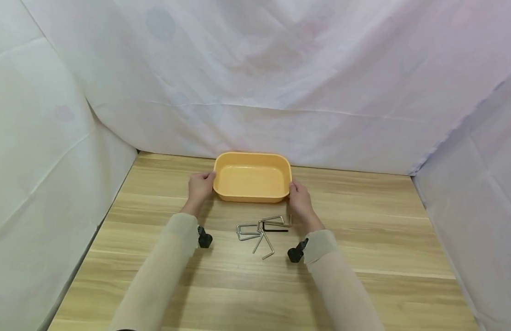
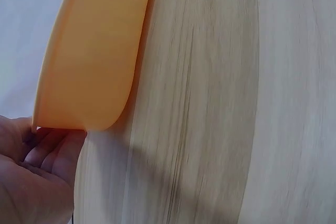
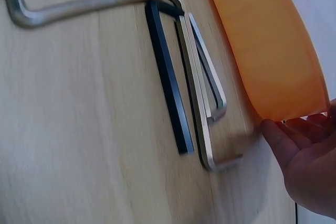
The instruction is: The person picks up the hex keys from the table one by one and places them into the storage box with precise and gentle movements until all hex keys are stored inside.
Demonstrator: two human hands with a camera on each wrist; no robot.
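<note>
The left hand's (image 1: 200,185) fingers (image 2: 50,150) are curled at the left end of the tray (image 1: 251,177), thumb over the rim in the head view, so this hand grips the tray's edge. In the left wrist view the fingertips sit right under the tray's orange corner. The right hand (image 1: 300,198) does the same at the right end: its fingers (image 3: 286,142) touch the underside of the corner, and the thumb lies at the rim. Both hands hold the tray between them.

The tray is shallow, orange and holds nothing; it sits on the bench (image 1: 363,248) near the far edge, just before the white cloth (image 1: 280,69) that hangs behind and to both sides.

Just nearer than the tray, between the two forearms, lies a loose heap of hex keys (image 1: 261,232), bent silver ones crossing each other and one black key (image 3: 167,77) among them. In the right wrist view two silver keys lie alongside the black one, close to the tray's wall but apart from it.

A small black camera mount shows at each wrist.
</note>
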